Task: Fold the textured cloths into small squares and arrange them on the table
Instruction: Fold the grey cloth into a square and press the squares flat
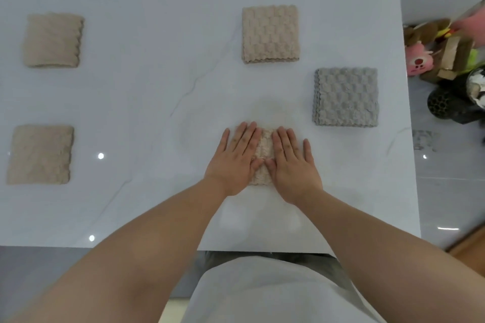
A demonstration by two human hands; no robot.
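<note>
Both hands lie flat, fingers spread, palms down on a small beige cloth (263, 155) near the worktop's (157, 102) front edge. The left hand (235, 158) covers its left side, the right hand (292, 165) its right, so neither grip pinches anything, they just press. A grey square (346, 97) sits just beyond and right of the hands, a beige square (270, 33) straight beyond, and two more beige ones (52, 40) (40, 154) lie well off to the left.
</note>
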